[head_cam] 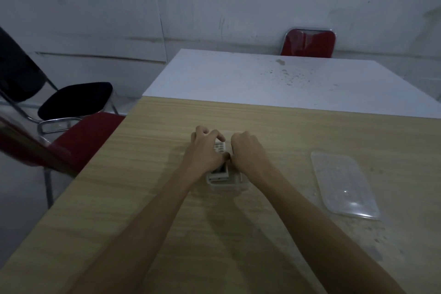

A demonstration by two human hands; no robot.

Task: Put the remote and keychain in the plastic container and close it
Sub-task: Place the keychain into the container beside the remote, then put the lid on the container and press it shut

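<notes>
We are reaching both hands out over the middle of the tabletop [167, 198], and they are meeting above the plastic container [228, 184]. Our left hand [205, 150] is resting on the remote [220, 162], fingers spread and curled down over its far end, the thumb lying along its right side; whether it is truly gripping the remote or only pressing on it, we cannot tell. Our right hand [248, 150] is curled into a loose fist just beside the left one, knuckles up, its thumb side touching the left thumb; what it is closing on, if anything, is hidden under the fingers. The keychain is not showing anywhere we can make out.

The wooden tabletop is carrying everything, with a white table [262, 79] butting against its far edge. The clear lid [343, 184] is lying flat to the right, well apart from the container. The container itself is sitting open, under our hands, and the remote is lying lengthwise in it, its near end poking up at the near rim.
</notes>
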